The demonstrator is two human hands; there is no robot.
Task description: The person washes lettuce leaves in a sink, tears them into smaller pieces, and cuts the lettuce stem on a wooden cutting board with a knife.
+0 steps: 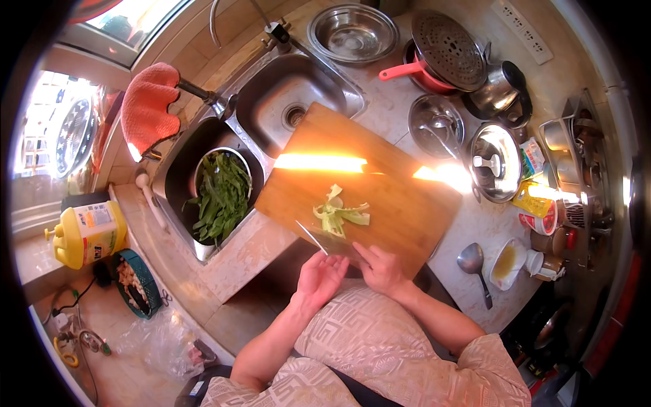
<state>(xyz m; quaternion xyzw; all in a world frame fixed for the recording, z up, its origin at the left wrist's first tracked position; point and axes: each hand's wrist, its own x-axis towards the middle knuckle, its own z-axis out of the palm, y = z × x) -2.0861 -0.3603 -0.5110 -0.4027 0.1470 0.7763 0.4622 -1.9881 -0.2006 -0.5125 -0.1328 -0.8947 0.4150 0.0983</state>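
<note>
My right hand (382, 267) grips a kitchen cleaver, its index finger stretched along the blade (333, 245). The handle is hidden in my fist. My left hand (321, 277) is palm up at the blade's near side, fingers loosely curled with nothing visible in them; whether the fingertips touch the steel I cannot tell. Both hands are at the near edge of a wooden cutting board (325, 135), which lies partly over the sink. Pale green vegetable trimmings (335, 211) lie in a small heap on the board, just beyond the blade.
Leafy greens (224, 191) fill a metal bowl in the left sink basin (175, 152). Right of the board are a ladle (472, 258), a dish of liquid (506, 264) and metal lids (496, 163). A pink-handled pan (432, 71) stands behind. A yellow jug (89, 234) stands far left.
</note>
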